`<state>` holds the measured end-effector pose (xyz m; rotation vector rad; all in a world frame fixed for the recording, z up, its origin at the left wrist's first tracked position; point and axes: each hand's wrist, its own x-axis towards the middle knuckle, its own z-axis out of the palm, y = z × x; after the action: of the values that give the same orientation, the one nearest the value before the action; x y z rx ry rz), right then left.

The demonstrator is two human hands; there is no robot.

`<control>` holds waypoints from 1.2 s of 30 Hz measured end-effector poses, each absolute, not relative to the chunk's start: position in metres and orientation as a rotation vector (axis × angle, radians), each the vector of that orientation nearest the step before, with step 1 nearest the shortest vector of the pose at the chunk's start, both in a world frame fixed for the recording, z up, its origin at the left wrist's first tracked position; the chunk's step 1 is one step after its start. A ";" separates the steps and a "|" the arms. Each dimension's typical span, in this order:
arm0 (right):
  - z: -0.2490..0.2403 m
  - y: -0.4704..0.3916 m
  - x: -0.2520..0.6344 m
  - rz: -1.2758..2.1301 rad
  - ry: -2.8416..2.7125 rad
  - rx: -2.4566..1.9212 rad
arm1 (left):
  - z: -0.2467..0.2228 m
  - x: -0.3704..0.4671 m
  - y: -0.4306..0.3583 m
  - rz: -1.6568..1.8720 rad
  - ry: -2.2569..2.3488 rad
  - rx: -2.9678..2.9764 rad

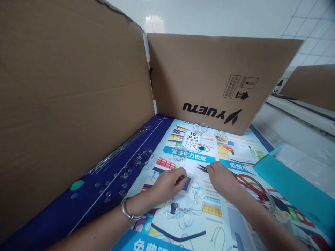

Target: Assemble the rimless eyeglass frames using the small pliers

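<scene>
"Down at the near edge of the printed sheet [157,223], what's there?"

"Loose bent wire [224,235], and beyond it the wire piece with clear beads [185,210], lying flat between the forearms."

"And the hands?"

"The left hand [171,181] is curled at the piece's far side; I can't tell whether it pinches any wire. The right hand [221,177] has its fingers bent over the scissors [251,187], near the dark tips, red handles trailing behind. Whether it grips them, I can't tell."

"So which step is this?"

"Handling the piece and the tool together, I'd judge. The next move calls for a steady left hand and fingers clear of the points."

"Farther off?"

"Loose beads [122,192] to the left, a beaded cluster [180,153] past the hands, then the cardboard wall [204,69]."
</scene>
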<state>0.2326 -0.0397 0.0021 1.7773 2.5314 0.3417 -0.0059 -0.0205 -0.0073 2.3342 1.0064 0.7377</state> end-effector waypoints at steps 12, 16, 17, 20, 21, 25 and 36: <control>0.001 -0.038 0.232 0.217 2.570 1.849 | -0.006 -0.007 -0.020 0.781 1.034 2.340; 0.001 -0.041 0.225 0.229 2.563 1.856 | -0.008 -0.007 -0.019 0.777 1.036 2.341; 0.002 -0.042 0.224 0.226 2.559 1.872 | -0.008 -0.007 -0.019 0.777 1.038 2.344; 0.005 -0.046 0.222 0.210 2.552 1.919 | -0.009 -0.008 -0.019 0.780 1.041 2.356; 0.005 -0.047 0.222 0.197 2.552 1.934 | -0.010 -0.008 -0.019 0.784 1.044 2.359; 0.006 -0.050 0.218 0.077 2.526 2.007 | -0.009 -0.008 -0.019 0.790 1.094 2.365; 0.040 -0.071 0.219 0.038 2.336 1.909 | -0.009 -0.008 -0.018 0.837 1.146 2.356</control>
<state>0.2185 -0.0710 0.0401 1.9090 2.3357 0.0380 -0.0085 -0.0179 -0.0089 2.3557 1.1459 0.8366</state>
